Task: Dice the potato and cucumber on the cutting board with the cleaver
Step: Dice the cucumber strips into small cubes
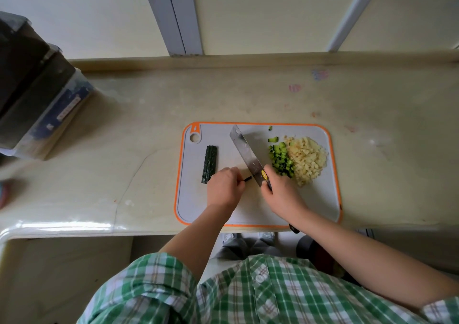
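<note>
While a dark box sits at the far left of the pale desk, well apart from everything else, the grey board with its orange rim lies in the middle, near the desk's front edge. On the board's left part lies a cucumber length, dark skin up, running front to back, just beside the left hand. That hand rests on the board with fingers curled, pinching a thin dark strip whose end pokes out toward the cleaver. The blade slants from the far middle of the board down to the right hand, its edge close to the strip's tip; whether it touches cannot be told. The right hand is wrapped round the handle, the butt showing beneath the wrist at the board's front edge. Right of the blade sits a heap of cucumber dice, touching a larger heap of potato dice on the board's right part. A few green bits lie loose beyond the heaps.
</note>
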Demonstrator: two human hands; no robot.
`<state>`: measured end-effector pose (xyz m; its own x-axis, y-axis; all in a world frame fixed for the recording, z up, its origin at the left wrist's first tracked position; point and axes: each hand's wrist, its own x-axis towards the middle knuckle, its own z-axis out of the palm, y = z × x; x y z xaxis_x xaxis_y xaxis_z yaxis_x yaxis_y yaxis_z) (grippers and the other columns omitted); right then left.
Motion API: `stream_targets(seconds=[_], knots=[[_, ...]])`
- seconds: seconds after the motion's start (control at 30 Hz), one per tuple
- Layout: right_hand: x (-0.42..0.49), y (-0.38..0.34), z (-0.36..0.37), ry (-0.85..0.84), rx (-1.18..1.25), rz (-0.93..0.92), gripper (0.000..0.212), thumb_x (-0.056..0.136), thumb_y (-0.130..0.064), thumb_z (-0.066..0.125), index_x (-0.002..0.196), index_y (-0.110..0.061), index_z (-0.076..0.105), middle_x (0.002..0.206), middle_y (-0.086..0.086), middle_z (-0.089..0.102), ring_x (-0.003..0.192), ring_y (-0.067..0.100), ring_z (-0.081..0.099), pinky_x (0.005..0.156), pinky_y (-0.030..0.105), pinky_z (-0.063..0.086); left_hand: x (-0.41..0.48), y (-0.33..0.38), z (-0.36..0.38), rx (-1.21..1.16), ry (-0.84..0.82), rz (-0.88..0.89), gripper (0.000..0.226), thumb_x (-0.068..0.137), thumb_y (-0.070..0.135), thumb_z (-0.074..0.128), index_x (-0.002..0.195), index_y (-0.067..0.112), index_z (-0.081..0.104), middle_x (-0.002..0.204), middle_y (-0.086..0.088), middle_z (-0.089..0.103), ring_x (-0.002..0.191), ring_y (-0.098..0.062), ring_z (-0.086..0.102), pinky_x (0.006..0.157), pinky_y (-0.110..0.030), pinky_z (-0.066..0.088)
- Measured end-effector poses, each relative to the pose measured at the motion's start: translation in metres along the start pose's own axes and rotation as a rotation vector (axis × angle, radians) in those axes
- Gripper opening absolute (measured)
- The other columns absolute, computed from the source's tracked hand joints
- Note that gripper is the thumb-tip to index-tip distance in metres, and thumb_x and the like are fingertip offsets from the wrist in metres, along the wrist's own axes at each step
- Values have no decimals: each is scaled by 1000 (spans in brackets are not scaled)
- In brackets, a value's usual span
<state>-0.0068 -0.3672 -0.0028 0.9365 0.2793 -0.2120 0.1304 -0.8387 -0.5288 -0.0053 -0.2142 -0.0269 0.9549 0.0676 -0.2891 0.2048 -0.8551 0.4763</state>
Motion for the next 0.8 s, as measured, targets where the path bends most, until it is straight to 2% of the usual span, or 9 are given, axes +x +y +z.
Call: stream_targets(seconds=[0.13, 0.23, 0.33, 0.43, 0.53, 0.63, 0.8], knots=[[-4, 2, 0, -48, 4, -21, 7, 90, -7, 45, 95, -11, 42, 53, 5, 41, 45, 24, 40, 45, 31, 26, 0, 0, 0, -9, 3, -1, 10, 83, 19, 60, 87, 16, 69, 88, -3, 67, 83, -26, 62, 70, -37, 52], [-4, 1, 5, -69, -11, -14, 9, 91, -8, 45, 100, -7, 44, 56, 8, 44, 47, 25, 41, 46, 32, 29, 0, 0, 0, -10, 4, -7, 9, 82, 19, 60, 86, 16, 68, 88, -4, 67, 82, -26, 62, 69, -36, 51], [-1, -2, 9, -49, -16, 2, 9, 92, -8, 45, 100, -9, 44, 57, 8, 45, 49, 25, 42, 46, 32, 27, 1, -1, 0, 9, 6, 1, 10, 83, 20, 61, 86, 15, 68, 88, -5, 67, 82, -27, 62, 70, -36, 51], [0, -3, 7, -16, 11, 20, 12, 91, -8, 45, 91, -16, 36, 55, 5, 43, 45, 21, 38, 42, 31, 22, 1, -1, 0, 13, 13, 2, 9, 84, 23, 62, 85, 16, 68, 87, -4, 67, 81, -26, 62, 69, -36, 52], [-4, -3, 4, -34, 36, -10, 18, 90, -8, 45, 89, -20, 32, 52, 3, 40, 42, 18, 38, 41, 31, 26, 1, -2, 0, 21, 22, 9, 9, 84, 23, 63, 85, 16, 68, 88, -5, 66, 82, -27, 62, 67, -35, 49], [-5, -5, 5, -75, 35, -7, 16, 90, -7, 45, 89, -18, 34, 53, 4, 40, 42, 20, 38, 43, 33, 33, 0, -2, 1, 28, 37, 23, 8, 84, 21, 62, 85, 16, 68, 86, -6, 66, 81, -29, 61, 62, -31, 42], [-3, -7, 11, -93, 22, 28, 9, 92, -9, 44, 100, -10, 43, 57, 6, 44, 48, 22, 42, 45, 31, 27, 2, -3, 2, 39, 21, 21, 13, 84, 21, 60, 91, 19, 72, 88, -4, 67, 83, -27, 62, 68, -35, 50]])
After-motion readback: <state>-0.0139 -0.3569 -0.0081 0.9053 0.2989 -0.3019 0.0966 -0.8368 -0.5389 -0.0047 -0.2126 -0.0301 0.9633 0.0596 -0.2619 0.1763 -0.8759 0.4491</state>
